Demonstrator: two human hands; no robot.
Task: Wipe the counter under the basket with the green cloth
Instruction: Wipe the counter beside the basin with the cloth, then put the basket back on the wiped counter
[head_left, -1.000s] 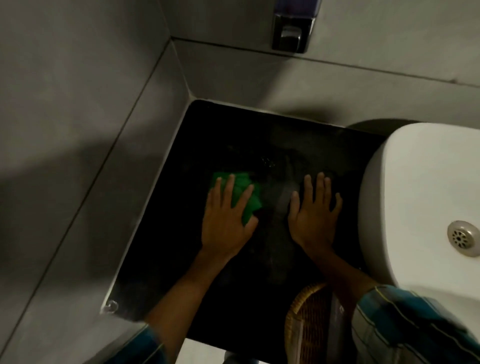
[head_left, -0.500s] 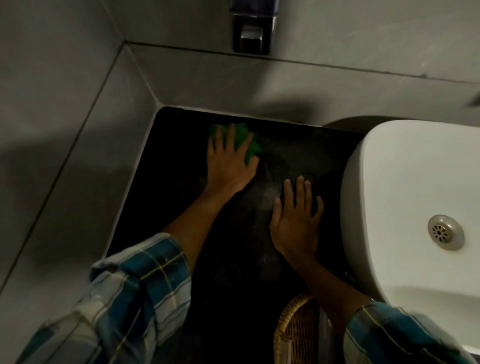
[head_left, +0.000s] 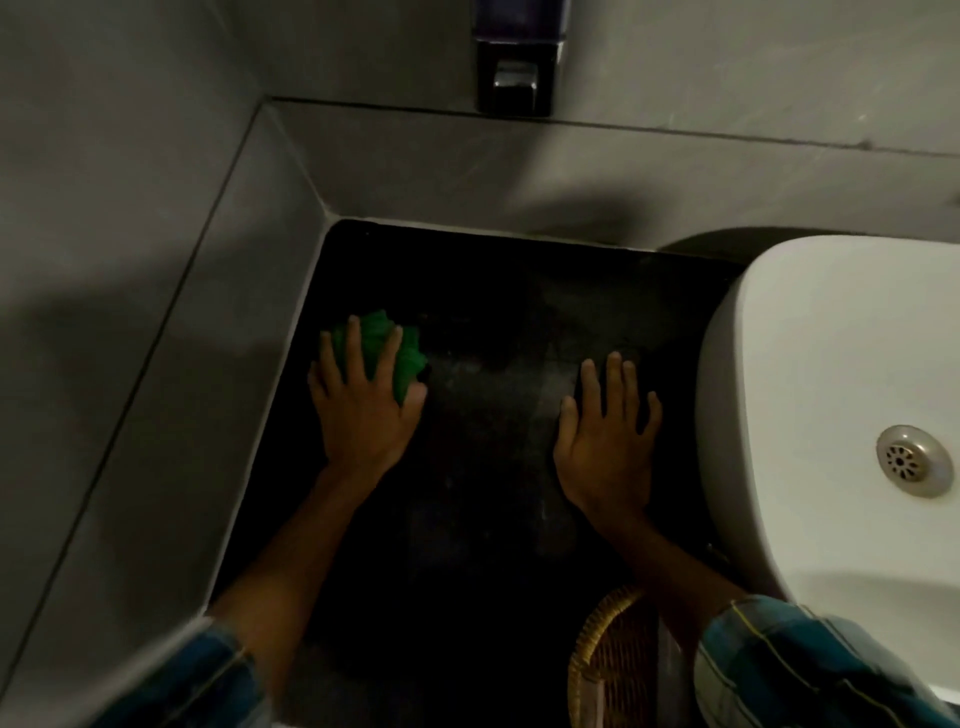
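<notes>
A dark counter (head_left: 493, 322) fills the corner between grey tiled walls. My left hand (head_left: 363, 405) presses a crumpled green cloth (head_left: 402, 353) flat against the counter at its left edge, beside the side wall. My right hand (head_left: 608, 441) lies flat on the counter with fingers spread, holding nothing, close to the white basin. A woven wicker basket (head_left: 608, 665) sits at the counter's near edge, partly hidden under my right forearm.
A white basin (head_left: 831, 389) with a metal drain (head_left: 911, 460) stands on the right of the counter. A dark soap dispenser (head_left: 517, 62) hangs on the back wall above. Grey walls close in the counter's left and back sides.
My left hand slid the green cloth from the counter's middle to the back wall, then forward and left to the side wall. My right hand stayed planted near the basin.
</notes>
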